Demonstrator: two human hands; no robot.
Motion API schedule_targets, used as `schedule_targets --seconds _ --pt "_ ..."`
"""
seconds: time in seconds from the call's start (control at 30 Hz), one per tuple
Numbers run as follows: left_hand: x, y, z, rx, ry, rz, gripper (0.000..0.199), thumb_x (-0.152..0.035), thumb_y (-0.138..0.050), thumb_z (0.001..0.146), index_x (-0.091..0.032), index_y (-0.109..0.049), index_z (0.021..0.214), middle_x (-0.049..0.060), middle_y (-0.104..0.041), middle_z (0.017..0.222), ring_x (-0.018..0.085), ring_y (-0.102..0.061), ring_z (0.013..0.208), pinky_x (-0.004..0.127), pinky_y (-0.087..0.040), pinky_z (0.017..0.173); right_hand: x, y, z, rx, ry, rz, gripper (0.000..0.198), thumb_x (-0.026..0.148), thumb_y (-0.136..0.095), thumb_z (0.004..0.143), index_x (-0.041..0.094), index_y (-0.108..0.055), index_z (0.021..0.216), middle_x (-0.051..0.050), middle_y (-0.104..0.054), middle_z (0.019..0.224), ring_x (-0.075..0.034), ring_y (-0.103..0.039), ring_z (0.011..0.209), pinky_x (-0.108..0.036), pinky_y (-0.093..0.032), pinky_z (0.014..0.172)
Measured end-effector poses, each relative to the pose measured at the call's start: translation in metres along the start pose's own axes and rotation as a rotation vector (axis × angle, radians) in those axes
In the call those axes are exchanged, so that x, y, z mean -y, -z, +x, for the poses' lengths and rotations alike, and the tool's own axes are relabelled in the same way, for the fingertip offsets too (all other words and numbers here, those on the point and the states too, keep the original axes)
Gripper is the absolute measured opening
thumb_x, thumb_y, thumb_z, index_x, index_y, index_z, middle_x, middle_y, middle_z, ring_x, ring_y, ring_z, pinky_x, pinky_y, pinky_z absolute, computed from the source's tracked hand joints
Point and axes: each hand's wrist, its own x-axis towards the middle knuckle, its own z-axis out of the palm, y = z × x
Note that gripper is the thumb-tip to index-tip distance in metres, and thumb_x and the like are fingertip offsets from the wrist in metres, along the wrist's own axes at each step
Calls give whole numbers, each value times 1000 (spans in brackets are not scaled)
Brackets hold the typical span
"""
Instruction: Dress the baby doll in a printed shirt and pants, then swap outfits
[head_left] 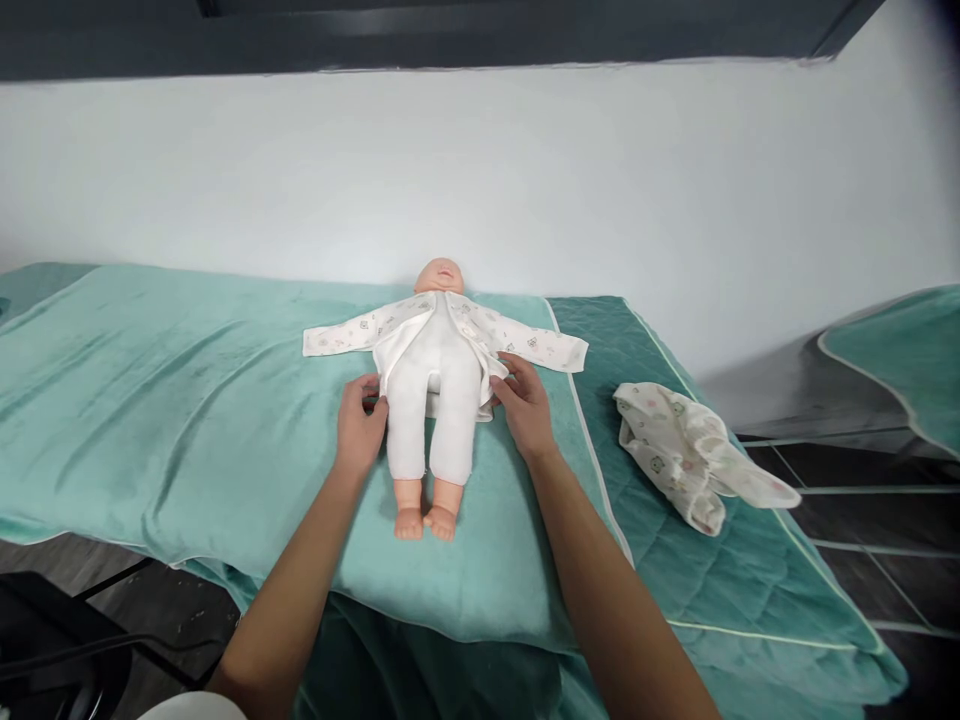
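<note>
A baby doll (433, 430) lies on its back with its arms spread and its bare feet towards me. It wears a white printed baby shirt (397, 322), open down the front, over a white cloth body. At the doll's hip on the left, my left hand (361, 425) is closed, thumb and fingers at the shirt's side edge; the cloth in its grip is mostly hidden. My right hand (525, 405) pinches the shirt's lower front edge on the other side. Both sleeves lie stretched out sideways.
A crumpled printed baby garment (686, 450) lies on the dark green quilted cover (750, 580) at right. A light green blanket (187, 420) covers the bed under the doll. Behind is a white wall (480, 170), with a dark overhang (450, 35) above.
</note>
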Motion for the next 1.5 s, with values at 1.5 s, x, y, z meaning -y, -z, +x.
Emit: schedule_targets --seconds 1.5 --pt "-9 3 -4 -4 53 297 39 -16 -58 80 -22 -61 118 1 -67 80 20 -61 71 29 -42 66 15 14 -38 25 -85 -904 25 25 -55 74 24 -54 100 1 -58 73 -19 -52 65 -29 -30 59"
